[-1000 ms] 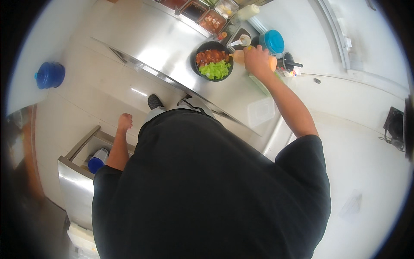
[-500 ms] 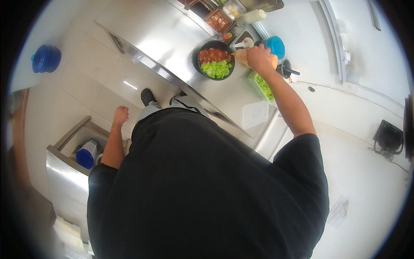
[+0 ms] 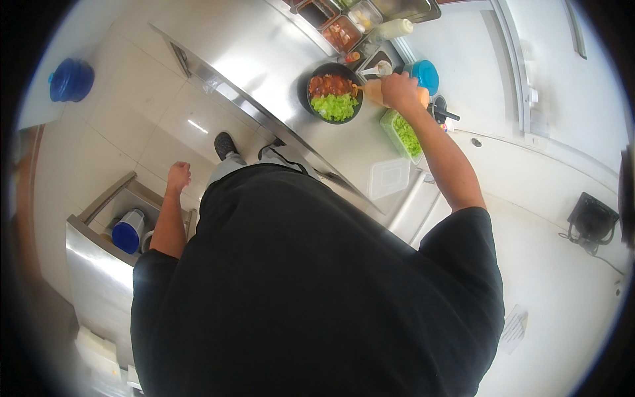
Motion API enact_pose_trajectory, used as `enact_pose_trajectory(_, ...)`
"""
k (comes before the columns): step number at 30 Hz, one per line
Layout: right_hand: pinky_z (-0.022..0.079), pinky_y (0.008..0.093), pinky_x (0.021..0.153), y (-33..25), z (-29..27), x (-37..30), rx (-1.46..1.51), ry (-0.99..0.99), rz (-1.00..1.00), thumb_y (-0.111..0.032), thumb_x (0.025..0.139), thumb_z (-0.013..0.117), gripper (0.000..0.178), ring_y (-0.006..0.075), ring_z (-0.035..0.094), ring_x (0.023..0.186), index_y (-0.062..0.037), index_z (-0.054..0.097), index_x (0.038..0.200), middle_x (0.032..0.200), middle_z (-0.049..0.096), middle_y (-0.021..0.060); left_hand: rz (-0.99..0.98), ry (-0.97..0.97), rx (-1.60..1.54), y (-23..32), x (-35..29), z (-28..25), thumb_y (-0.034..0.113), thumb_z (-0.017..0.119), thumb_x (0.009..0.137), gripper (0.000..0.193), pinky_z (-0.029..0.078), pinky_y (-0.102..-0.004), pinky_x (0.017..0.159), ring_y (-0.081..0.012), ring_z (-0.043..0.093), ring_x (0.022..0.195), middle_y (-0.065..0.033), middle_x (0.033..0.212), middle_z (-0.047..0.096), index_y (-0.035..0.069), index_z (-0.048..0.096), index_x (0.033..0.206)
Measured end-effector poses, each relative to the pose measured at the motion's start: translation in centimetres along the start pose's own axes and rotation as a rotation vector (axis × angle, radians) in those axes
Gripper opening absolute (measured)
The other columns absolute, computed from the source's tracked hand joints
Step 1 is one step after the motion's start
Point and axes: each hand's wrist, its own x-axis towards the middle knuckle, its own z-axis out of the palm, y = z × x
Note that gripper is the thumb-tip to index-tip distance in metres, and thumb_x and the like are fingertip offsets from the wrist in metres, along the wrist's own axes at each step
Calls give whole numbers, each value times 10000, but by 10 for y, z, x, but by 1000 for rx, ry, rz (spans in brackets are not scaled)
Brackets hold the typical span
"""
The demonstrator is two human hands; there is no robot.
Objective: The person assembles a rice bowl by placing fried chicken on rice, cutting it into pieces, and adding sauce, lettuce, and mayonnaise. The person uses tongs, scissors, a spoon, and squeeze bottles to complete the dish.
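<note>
My right hand [image 3: 400,91] is wrapped round a squeeze bottle of orange sauce [image 3: 374,91], tipped on its side. Its nozzle points left, at the rim of a black bowl [image 3: 303,90] on the steel counter. Inside the bowl, reddish sauced meat pieces [image 3: 327,85] lie at the far side and chopped lettuce [image 3: 335,108] at the near side. Over the floor, away from the counter, my left hand [image 3: 179,176] hangs with its fingers curled and nothing visible in them.
Beside my right forearm stands a clear tub of lettuce [image 3: 405,134], its lid [image 3: 389,178] lying nearer. Behind are a blue-lidded container [image 3: 423,77], a measuring scoop [image 3: 378,69], a pale bottle [image 3: 395,28] and ingredient trays [image 3: 340,34]. An open drawer [image 3: 108,198] is at left.
The bottle's nozzle has come slightly left, to the bowl's rim, as my right hand shifts a little. My left hand has drifted slightly left.
</note>
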Motion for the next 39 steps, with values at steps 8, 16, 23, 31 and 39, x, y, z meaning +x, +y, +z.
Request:
enact_pose_trajectory(8, 515, 482, 840, -5, -9, 2, 23, 35, -2, -182, 808, 717, 325, 301, 619, 1087, -149, 686, 1129, 1058, 704, 76, 7, -22, -31, 2, 5, 9, 238, 561, 933, 338, 470, -325, 428, -182, 580, 505, -92, 713, 617, -36, 617, 1122)
enact_pose_trajectory(16, 477, 474, 823, -12, -20, -2, -9, 126, -52, -193, 894, 604, 210, 290, 618, 1072, -138, 745, 1040, 1077, 703, 69, 33, 1, 9, -6, 10, 8, 241, 562, 932, 338, 489, -330, 455, -191, 594, 523, -93, 709, 619, -36, 625, 1114)
enact_pose_trajectory(23, 476, 477, 826, -20, -28, 0, -41, 94, -98, -183, 895, 590, 225, 293, 625, 1052, -138, 746, 1051, 1054, 718, 64, -14, 22, -34, -2, 4, 8, 230, 565, 923, 319, 489, -324, 461, -190, 593, 526, -89, 710, 620, -33, 634, 1089)
enact_pose_trajectory(31, 499, 485, 835, -32, -47, -3, -15, 159, -96, -176, 846, 660, 237, 307, 624, 1071, -140, 714, 1075, 1040, 709, 73, 5, 14, -17, -8, 5, 8, 236, 560, 924, 329, 496, -323, 468, -191, 599, 535, -87, 717, 624, -30, 628, 1107)
enact_pose_trajectory(39, 480, 485, 831, -44, -60, -5, -51, 166, -137, -169, 887, 601, 229, 301, 629, 1054, -124, 738, 1065, 1060, 716, 65, 6, 30, -10, -13, 1, 7, 234, 566, 921, 322, 504, -323, 478, -191, 608, 551, -89, 736, 635, -24, 634, 1101)
